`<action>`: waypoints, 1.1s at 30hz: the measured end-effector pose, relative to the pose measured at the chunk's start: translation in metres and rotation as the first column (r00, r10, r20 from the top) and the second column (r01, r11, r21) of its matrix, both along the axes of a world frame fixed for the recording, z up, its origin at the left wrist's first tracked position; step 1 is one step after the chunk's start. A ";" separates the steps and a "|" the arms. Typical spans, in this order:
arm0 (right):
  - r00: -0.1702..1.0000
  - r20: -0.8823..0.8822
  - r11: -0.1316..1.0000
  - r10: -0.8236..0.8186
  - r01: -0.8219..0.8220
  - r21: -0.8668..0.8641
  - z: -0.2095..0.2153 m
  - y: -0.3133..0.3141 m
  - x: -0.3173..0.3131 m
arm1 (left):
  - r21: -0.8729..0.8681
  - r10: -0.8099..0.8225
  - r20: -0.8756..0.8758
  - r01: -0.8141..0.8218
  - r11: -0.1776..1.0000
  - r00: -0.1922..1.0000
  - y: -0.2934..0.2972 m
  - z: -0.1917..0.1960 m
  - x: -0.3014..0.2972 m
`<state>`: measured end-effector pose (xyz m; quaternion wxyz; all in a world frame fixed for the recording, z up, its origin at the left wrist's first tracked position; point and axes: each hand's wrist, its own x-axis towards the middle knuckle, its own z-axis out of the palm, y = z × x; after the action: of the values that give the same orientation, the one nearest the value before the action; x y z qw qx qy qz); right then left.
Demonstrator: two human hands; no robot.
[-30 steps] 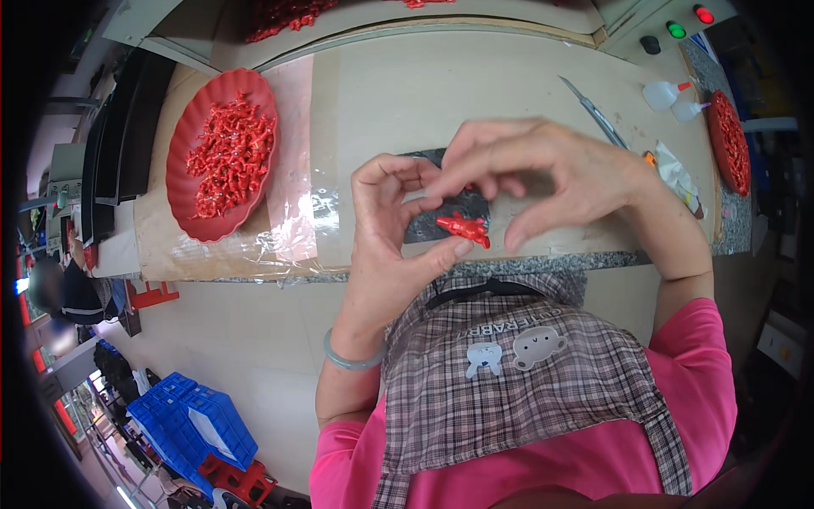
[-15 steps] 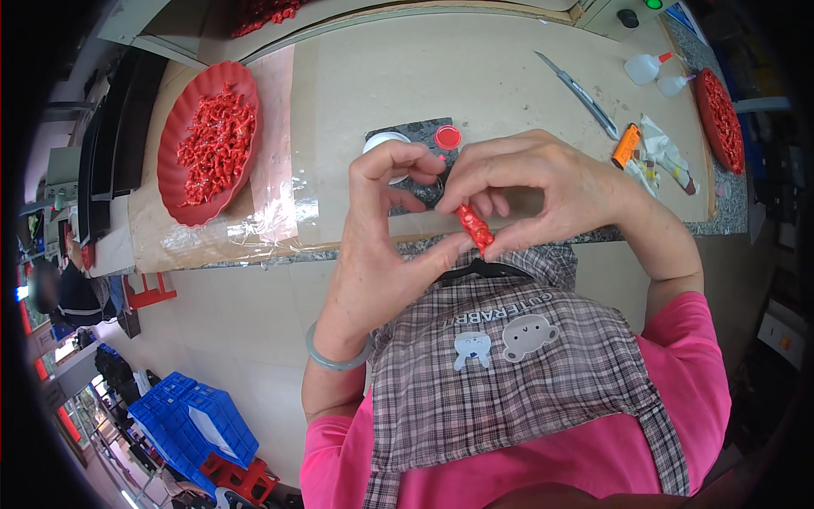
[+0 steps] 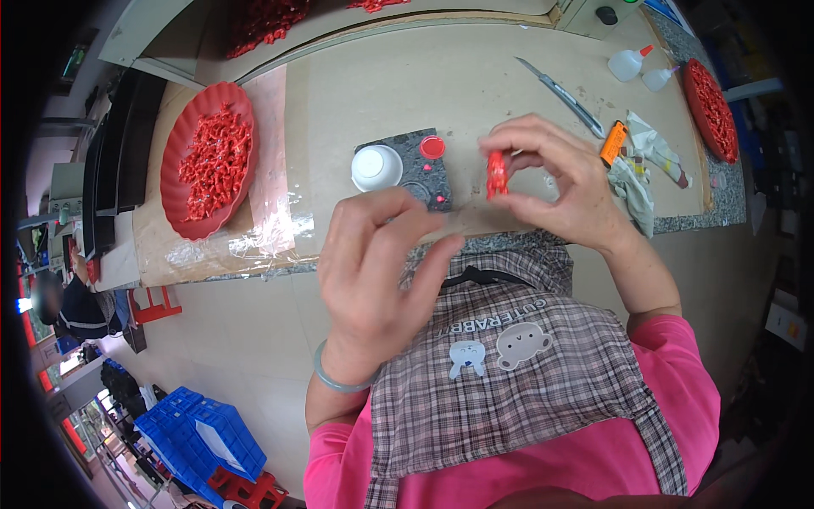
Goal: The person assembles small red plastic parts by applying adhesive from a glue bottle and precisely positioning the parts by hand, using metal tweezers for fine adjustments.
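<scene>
A small glossy red figurine (image 3: 497,176) stands upright in the pinch of my right hand (image 3: 564,182), held between the fingertips and the thumb. My left hand (image 3: 365,267) is off to its left, fingers and thumb apart and slightly blurred, with nothing visible in it. Just beyond that hand lies a dark stone slab (image 3: 414,138). On the slab sit a small white cup (image 3: 376,168) and a shallow round dish of red paint-like stuff (image 3: 432,147). Tiny pink blobs (image 3: 440,198) dot the slab; its near edge is partly hidden by my left hand.
To the left, a red scalloped tray (image 3: 174,161) is heaped with red figurines; another such tray (image 3: 710,110) stands far right. A craft knife (image 3: 560,95), an orange lighter (image 3: 613,144), crumpled cloths (image 3: 632,188) and a white squeeze bottle (image 3: 627,65) lie rightward. A shelf edge borders the back.
My hands have parted: the left let go of the figurine and drew down, while the right carried it up and slightly right, turning it upright. The cup on the slab came into fuller view.
</scene>
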<state>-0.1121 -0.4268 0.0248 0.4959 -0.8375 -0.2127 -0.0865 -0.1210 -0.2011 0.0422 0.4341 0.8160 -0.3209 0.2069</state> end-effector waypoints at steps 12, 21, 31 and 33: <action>0.947 -0.073 0.754 0.314 -0.201 0.625 -0.034 -0.001 -0.003 | -0.391 -0.306 -0.648 0.040 0.920 0.697 -0.007 -0.025 0.001; 0.914 -0.095 0.643 0.394 -0.200 0.740 -0.041 0.010 -0.006 | -0.769 -0.740 -0.636 -0.109 0.629 0.219 -0.015 -0.034 0.002; 0.862 -0.170 0.584 0.477 -0.166 0.794 -0.049 0.014 -0.009 | -0.811 -0.815 -0.566 -0.258 0.525 0.124 -0.018 -0.043 0.000; 0.861 -0.173 0.580 0.478 -0.163 0.798 -0.051 0.014 -0.008 | -0.816 -0.817 -0.560 -0.259 0.517 0.135 -0.018 -0.043 0.001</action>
<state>-0.1204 -0.4127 -0.0260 0.8379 -0.4968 -0.2096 0.0849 -0.1202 -0.2191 -0.0009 0.8674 0.3669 -0.0245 -0.3354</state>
